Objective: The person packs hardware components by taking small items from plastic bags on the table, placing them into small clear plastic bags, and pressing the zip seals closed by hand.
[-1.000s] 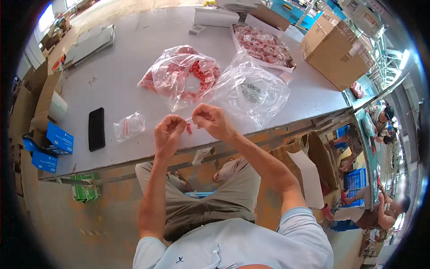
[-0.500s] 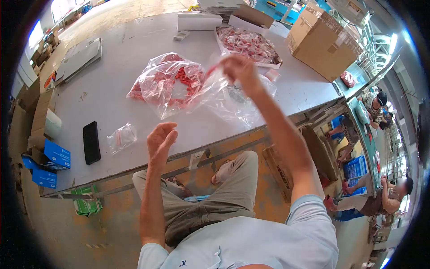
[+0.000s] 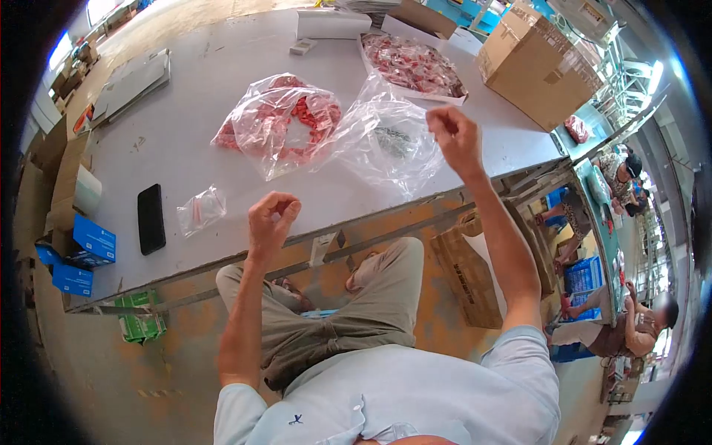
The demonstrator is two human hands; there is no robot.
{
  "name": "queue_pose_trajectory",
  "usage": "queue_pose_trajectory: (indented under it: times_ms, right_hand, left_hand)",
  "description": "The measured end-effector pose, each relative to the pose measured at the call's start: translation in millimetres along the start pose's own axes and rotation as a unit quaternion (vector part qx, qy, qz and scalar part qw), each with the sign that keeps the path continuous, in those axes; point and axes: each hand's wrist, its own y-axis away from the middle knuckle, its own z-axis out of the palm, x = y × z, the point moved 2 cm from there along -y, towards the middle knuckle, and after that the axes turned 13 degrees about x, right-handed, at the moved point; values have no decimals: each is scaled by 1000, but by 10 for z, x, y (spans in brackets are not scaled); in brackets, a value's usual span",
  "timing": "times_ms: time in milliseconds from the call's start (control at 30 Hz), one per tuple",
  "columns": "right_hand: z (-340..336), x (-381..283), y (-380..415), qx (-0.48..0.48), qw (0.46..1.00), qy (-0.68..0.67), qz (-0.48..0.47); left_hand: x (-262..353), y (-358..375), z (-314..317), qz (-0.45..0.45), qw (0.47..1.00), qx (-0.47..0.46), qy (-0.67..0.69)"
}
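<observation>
Clear bag (image 3: 389,141) is lying on the table (image 3: 185,126) beside your right hand (image 3: 454,133); both that and your left hand (image 3: 268,220) are hovering loosely curled, holding nothing visible.

Bright daylight, strong fisheye vignette.

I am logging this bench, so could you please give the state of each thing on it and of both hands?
Left hand: raised, fingers curled, nothing visible in it.
Right hand: raised, fingers pinched, contents unclear.
Bag of red parts: open, lying flat.
Clear bag: open, crumpled.
Small bag: lying flat.
Phone: screen dark.
Cardboard box: closed.
</observation>
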Motion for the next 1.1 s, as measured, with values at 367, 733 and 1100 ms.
queue_pose_trajectory:
  times_ms: [367, 733, 1100]
  right_hand:
    - [1037, -797, 1227, -244, 960, -100, -92]
    - [2966, -1130, 1318, -341, 932, -87, -87]
    - [3487, -1187, 1366, -335, 941, 42, -38]
  left_hand:
    - [441, 738, -725, 351, 900, 29, -257]
    - [283, 345, -1709, 314, 828, 160, -436]
    - [192, 307, -1687, 274, 823, 181, -463]
